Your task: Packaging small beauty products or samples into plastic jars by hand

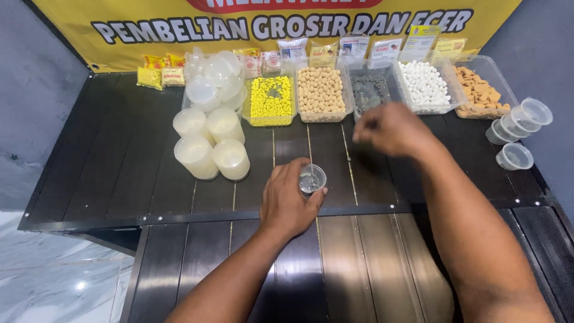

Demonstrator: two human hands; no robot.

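— Forearms come in closest, both mine, over the dark slatted surface (179, 179). What is my left hand (286, 200) doing?

— It wraps a small clear cup (312, 179) that stands upright on the surface, near the front edge of the upper board. Fingers and thumb are clamped round its side.

— And in the cup?

— Something dark at the bottom; too small for me to tell what.

— My right hand (391, 128)?

— It hangs above the surface, just in front of the tray of dark bits (369, 91), well apart from the cup. The fingers are pinched together at the tips; whether they hold anything I cannot tell.

— What lies along the back?

— Five clear trays in a row: yellow pellets (270, 98), tan balls (320, 91), the dark bits, white balls (423, 84), and orange pieces (481, 90) at the far right. Small packets (160, 72) lean against a yellow banner (72, 18) behind them.

— On the left?

— Stacks of cloudy tubs (209, 146), with a heap of lids (212, 75) behind.

— On the right?

— Nested clear cups (520, 119) lying on their side, and one more cup (514, 157) just in front of them.
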